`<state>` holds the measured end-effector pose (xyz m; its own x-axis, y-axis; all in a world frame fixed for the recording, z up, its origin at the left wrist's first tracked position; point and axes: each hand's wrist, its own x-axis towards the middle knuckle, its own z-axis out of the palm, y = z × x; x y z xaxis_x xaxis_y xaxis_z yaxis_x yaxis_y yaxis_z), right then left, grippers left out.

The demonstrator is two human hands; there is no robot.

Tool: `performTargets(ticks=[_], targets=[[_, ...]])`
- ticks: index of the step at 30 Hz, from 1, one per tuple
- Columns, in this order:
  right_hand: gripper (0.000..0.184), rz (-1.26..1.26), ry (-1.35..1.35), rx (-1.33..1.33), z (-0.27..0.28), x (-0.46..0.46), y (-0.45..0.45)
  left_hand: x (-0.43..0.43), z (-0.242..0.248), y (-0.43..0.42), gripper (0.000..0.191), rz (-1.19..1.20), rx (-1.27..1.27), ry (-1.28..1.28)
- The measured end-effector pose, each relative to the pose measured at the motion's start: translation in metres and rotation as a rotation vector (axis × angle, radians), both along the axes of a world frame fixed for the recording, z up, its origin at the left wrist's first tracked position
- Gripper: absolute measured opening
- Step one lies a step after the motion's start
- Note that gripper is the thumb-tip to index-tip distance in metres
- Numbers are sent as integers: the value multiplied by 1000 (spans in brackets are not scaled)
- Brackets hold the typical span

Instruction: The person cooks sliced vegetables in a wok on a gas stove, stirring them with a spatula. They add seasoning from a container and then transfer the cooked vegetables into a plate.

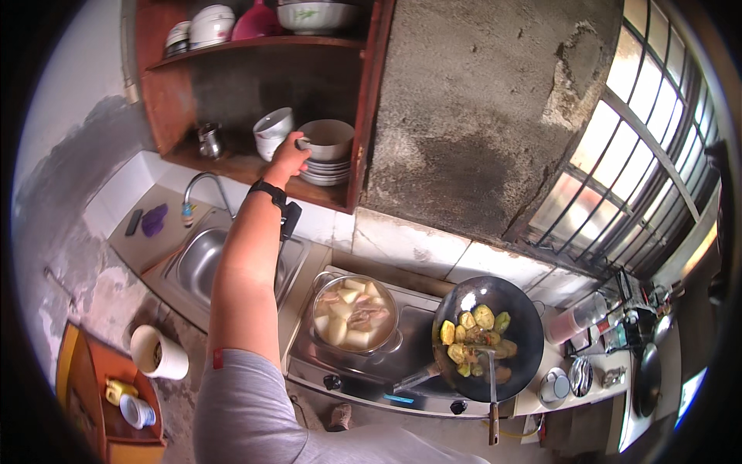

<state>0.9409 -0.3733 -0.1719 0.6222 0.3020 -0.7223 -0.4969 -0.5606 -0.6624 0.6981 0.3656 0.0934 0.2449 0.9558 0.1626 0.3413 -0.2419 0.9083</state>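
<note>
My left hand (pixel 291 155), with a black watch on its wrist, reaches into the open wooden cabinet. Its fingers close on the left rim of a large white bowl (pixel 330 139), which rests on a stack of white plates (pixel 324 173). Just left of the hand, two smaller white bowls (pixel 272 130) are stacked, the upper one tilted. My right hand is out of view. Below, on the gas stove (pixel 406 325), a steel pot (pixel 355 313) holds pale chunks and meat in broth. Beside it, a black wok (pixel 493 296) contains browned pieces and a metal spatula (pixel 493 377).
The cabinet's right side panel (pixel 371 116) stands close to the bowl. A small metal jug (pixel 210 141) is at the shelf's left. Under the arm lie a steel sink (pixel 200 261) and curved faucet (pixel 203 177). A cleaver (pixel 416 380) rests between pot and wok.
</note>
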Motion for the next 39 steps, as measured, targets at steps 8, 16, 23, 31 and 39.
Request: performTargets(ticks=[8,16,23,31,39], targets=[[15,-299,11,-40,-1,-57,-61,30,0,51,11,159,214,-46],[21,-521,-199,77,11,-106,-176,-42,19,60,16,-299,170,-553],[16,-521,-676,287,88,98,-177,-119,49,91,48,-151,-11,-703],[34,-358,-723,151,77,399,-144,-135,86,-147,37,-15,89,-487],[51,41,-654,-97,23,541,-118,-166,117,-363,27,284,99,-344]])
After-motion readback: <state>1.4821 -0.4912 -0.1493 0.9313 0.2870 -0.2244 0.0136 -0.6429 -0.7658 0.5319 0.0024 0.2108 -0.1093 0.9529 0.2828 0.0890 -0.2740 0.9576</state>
